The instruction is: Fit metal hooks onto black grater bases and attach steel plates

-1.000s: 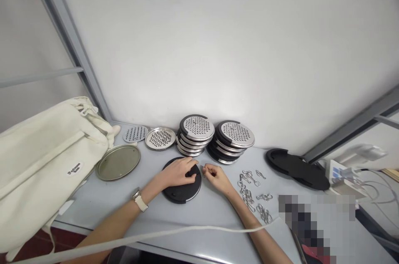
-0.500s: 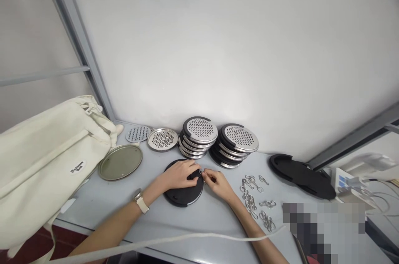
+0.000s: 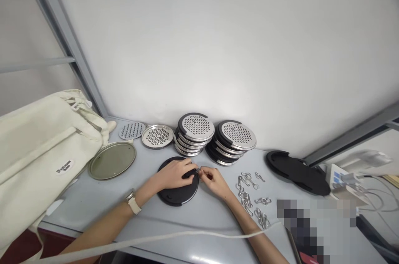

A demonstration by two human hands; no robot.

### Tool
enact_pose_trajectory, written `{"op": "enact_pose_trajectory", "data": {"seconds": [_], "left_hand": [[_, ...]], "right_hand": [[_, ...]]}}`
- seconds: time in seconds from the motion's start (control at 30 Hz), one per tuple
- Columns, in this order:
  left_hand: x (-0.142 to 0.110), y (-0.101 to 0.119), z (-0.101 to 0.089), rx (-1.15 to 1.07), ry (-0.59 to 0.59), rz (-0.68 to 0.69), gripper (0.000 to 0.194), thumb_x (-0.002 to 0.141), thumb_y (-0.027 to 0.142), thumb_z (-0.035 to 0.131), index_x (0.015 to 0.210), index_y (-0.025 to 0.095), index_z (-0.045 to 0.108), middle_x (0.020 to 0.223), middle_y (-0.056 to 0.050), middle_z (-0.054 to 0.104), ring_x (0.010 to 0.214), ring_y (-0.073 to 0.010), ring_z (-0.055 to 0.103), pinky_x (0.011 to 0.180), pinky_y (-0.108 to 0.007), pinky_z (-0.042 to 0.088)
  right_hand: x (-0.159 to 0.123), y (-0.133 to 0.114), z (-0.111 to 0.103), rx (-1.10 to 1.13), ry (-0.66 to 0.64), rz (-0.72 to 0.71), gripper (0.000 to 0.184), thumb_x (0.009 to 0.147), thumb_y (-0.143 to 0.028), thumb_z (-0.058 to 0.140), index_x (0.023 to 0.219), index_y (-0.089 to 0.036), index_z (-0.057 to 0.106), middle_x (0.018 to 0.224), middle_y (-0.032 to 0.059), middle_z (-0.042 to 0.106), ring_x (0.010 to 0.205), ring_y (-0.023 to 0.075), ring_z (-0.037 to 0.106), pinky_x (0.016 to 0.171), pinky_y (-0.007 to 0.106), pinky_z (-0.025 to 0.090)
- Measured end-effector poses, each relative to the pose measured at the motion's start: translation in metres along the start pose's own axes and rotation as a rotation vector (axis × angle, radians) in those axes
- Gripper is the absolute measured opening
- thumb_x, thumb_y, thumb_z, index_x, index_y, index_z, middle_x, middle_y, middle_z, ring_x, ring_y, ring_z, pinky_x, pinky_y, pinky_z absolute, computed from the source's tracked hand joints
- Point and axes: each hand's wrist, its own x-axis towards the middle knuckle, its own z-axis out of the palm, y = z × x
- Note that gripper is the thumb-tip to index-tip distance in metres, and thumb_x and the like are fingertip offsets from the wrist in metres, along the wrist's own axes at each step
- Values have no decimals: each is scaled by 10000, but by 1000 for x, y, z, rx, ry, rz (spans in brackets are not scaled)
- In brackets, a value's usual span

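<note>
A round black disc [image 3: 175, 196] with a thin silvery edge lies flat on the table in front of me. My left hand [image 3: 178, 173] rests over its upper part, fingers bent around the right rim and gripping it. At that rim my right hand [image 3: 214, 181] is closed, thumb and forefinger pinching a small metal clip [image 3: 197, 171], mostly hidden by the fingers. Whether the clip is hooked into the disc, I cannot tell. Right of my right forearm lie several loose wire clips [image 3: 245, 198].
Two stacks of round graters, a left stack [image 3: 195, 129] and a right stack [image 3: 239, 136], stand by the wall. Further left are single grater plates [image 3: 157, 136], an olive-coloured disc [image 3: 112, 161] and a cream bag [image 3: 46, 143]. Black discs [image 3: 297, 172] and a power strip [image 3: 338, 178] lie right.
The view has shifted slightly, so everything sits a little further left. Both hands stay at the disc's right rim, with the right fingers slightly closer to the left ones.
</note>
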Motion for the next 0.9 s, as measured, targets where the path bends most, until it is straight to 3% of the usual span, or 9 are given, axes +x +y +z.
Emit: {"op": "enact_pose_trajectory", "data": {"seconds": [0.53,0.9], "left_hand": [[-2,-4,4,25,-8,13,227,947,332,449,1101,202,553,1025,-65,514,808,-177,591,652,-254,453],[0,-4,2,49,-41,8,260,955,332,438,1164,204,523,1074,-69,519,888,-190,607,744,-277,490]], "right_hand": [[-1,-4,-1,74,-18,12,328,899,-358,436,631,-190,351,589,-53,297,557,92,282,529,222,246],[-4,-5,2,-66,-7,-65,306,908,-299,418,639,-193,319,569,-51,336,547,93,335,538,218,267]]}}
